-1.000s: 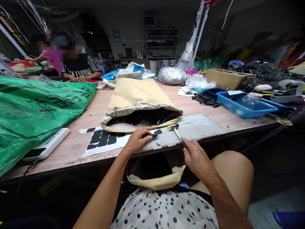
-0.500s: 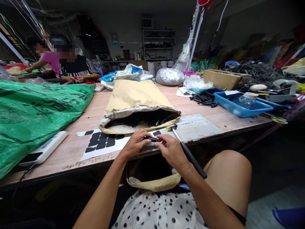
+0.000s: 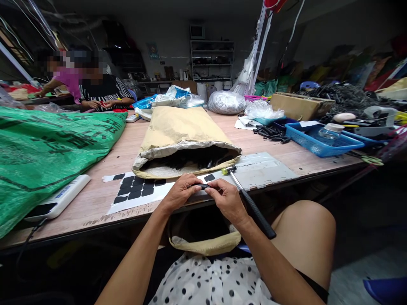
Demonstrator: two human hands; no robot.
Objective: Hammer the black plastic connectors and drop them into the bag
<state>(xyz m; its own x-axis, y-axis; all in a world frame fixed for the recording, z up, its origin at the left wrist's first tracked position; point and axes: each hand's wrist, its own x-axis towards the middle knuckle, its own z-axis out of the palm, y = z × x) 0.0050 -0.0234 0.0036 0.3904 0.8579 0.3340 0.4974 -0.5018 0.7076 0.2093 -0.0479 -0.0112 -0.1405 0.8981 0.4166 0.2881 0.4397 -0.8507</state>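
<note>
Between my two hands, over the table's front edge, is a small black rod-like part [image 3: 202, 186]. My left hand [image 3: 180, 193] is closed with thumb and fingers around its left end. The right end is pinched by the thumb and fingers of my right hand [image 3: 227, 198], which partly hide it. Under and left of the hands lies a white sheet with black rounded-square pads [image 3: 135, 187]. A hammer [image 3: 254, 207] with a yellow-tipped head and a black grip rests just right of my right hand, its handle sticking out past the edge.
An open paper sack [image 3: 187, 125] with dark parts inside lies behind my hands; another open sack [image 3: 210, 245] is at my lap. A green bag [image 3: 57, 144] and white power strip [image 3: 68, 197] are left. Right stands a blue tray [image 3: 321, 142]. Two people sit far left.
My right hand has shifted slightly left, closer to my left hand, and now covers more of the black part's right end. The left hand has barely moved.
</note>
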